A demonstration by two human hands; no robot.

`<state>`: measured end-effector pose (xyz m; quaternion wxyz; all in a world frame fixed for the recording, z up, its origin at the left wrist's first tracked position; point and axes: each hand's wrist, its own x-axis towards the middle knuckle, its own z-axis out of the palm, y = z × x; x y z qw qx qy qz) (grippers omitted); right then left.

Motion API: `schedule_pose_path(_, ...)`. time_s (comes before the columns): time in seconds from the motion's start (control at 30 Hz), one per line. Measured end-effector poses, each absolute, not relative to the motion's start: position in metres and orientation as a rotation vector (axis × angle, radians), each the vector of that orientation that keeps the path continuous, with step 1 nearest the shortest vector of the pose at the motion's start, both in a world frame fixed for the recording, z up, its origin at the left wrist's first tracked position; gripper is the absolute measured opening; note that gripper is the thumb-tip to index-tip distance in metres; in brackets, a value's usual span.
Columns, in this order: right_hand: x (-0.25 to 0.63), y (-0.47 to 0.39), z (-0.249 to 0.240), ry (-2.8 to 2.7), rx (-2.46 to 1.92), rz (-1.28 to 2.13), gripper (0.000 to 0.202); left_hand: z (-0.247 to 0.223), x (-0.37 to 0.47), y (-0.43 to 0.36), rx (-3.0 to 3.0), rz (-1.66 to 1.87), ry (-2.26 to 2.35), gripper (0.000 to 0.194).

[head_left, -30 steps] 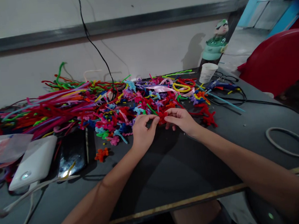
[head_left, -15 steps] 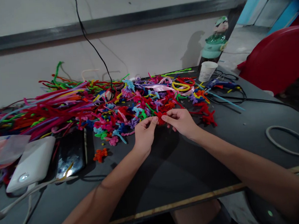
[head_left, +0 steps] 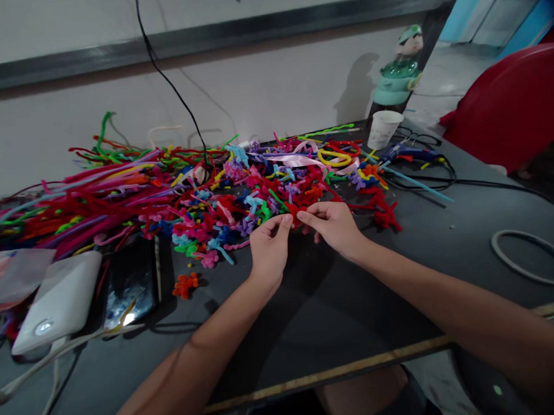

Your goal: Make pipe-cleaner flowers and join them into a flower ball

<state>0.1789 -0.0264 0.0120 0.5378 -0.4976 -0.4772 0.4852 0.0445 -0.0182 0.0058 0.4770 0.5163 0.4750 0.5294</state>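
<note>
Between my fingertips is a small red pipe-cleaner piece [head_left: 295, 215], partly covered by the fingers. My left hand [head_left: 270, 244] pinches it from the left with thumb and forefinger. From the other side my right hand [head_left: 333, 228] is closed on the same piece, its thumb close to the left thumb. Just beyond both hands lies a dense pile of coloured pipe-cleaner flowers [head_left: 258, 202]. A lone orange pipe-cleaner flower [head_left: 186, 285] rests on the dark table, left of my left hand.
Long pipe cleaners [head_left: 93, 206] spread across the back left. A white power bank [head_left: 60, 302] with cables and a black phone [head_left: 131, 285] lie at left. At right are a paper cup [head_left: 383, 129], a blue glue gun [head_left: 412, 153], a tape ring [head_left: 498, 250] and a red chair [head_left: 510, 105].
Both hands hold nearly the same place, and the right fingers have shifted slightly around the red piece. Less of the red piece shows between the fingertips.
</note>
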Motion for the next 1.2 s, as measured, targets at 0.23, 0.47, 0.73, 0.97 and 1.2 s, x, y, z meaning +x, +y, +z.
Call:
schedule_pose_path(0.23, 0.181, -0.026, 0.017, -1.073, -1.141, 1.335, 0.030, 0.007, 0.044, -0.017, 1.192, 1.303, 1.098, 0.022)
schedule_pose_path(0.47, 0.182, -0.026, 0.014, -1.245, -1.146, 1.231, 0.025, 0.008, 0.044, -0.016, 1.147, 1.306, 1.123, 0.023)
schedule_pose_path(0.73, 0.201, -0.029, 0.027, -1.990, -1.272, 0.500, 0.029, 0.009, 0.043, -0.016, 1.112, 1.300, 1.131, 0.020)
schedule_pose_path(0.97, 0.196, -0.029, 0.022, -1.972, -1.220, 0.536, 0.027, 0.011, 0.043, -0.017, 1.030, 1.332, 1.074, 0.019)
schedule_pose_path(1.2, 0.192, -0.032, 0.019, -1.870, -1.217, 0.501, 0.027, 0.009, 0.041, -0.013, 0.948, 1.221, 1.017, 0.022)
